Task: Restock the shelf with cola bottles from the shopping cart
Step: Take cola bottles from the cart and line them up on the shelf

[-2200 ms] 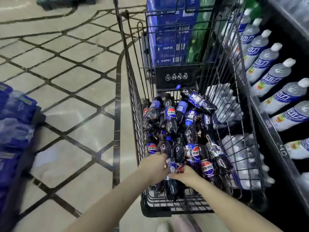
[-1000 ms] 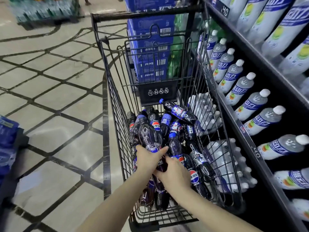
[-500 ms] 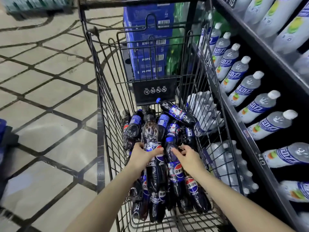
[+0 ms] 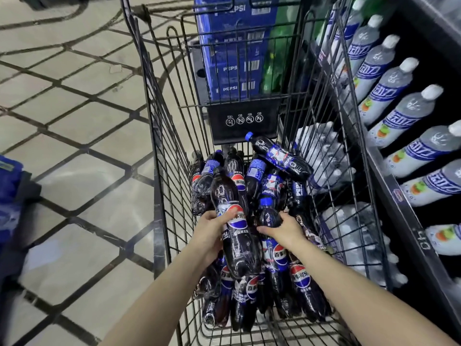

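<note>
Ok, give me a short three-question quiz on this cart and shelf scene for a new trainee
1. True or false: the left hand is wrapped around a cola bottle.
2. What does the right hand rest on? A) a blue-capped bottle in the cart pile B) a shelf bottle C) the cart handle
3. Which side of the shopping cart is the shelf of white-capped bottles on?

Key: 1 true; 2 A; 3 the person's right.
</note>
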